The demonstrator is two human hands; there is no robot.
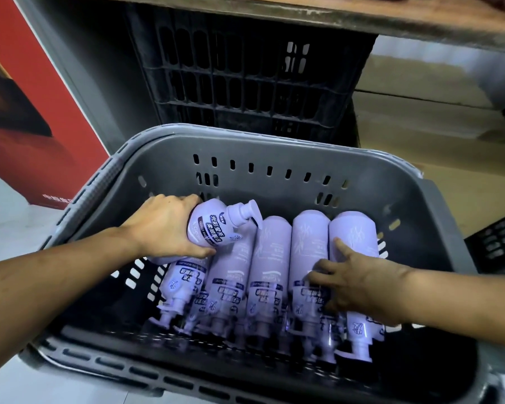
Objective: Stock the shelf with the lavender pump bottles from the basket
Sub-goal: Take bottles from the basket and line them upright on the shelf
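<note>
1. Lavender pump bottles (pixel 270 258), glossy plastic with printed labels, lie side by side on the floor of the grey slotted plastic basket (pixel 274 176). Their pump heads point toward us, so we judge each can be lifted by its body without snagging a neighbour.
2. The left grip (pixel 164 228) is wrapped round the base end of one raised bottle (pixel 222 225), held above the left end of the row with its pump angled up and to the right. Holding the thick end keeps the pump clear.
3. The right grip (pixel 359 284) lies on the two rightmost bottles with its fingers spread. We cannot tell whether it has closed on one or is only steadying them.
4. The worn wooden shelf (pixel 274 16) runs across above and beyond the basket. We judge the raised bottle goes up there next, stood upright.
5. A black plastic crate (pixel 245 77) stands under the shelf, behind the basket.
</note>
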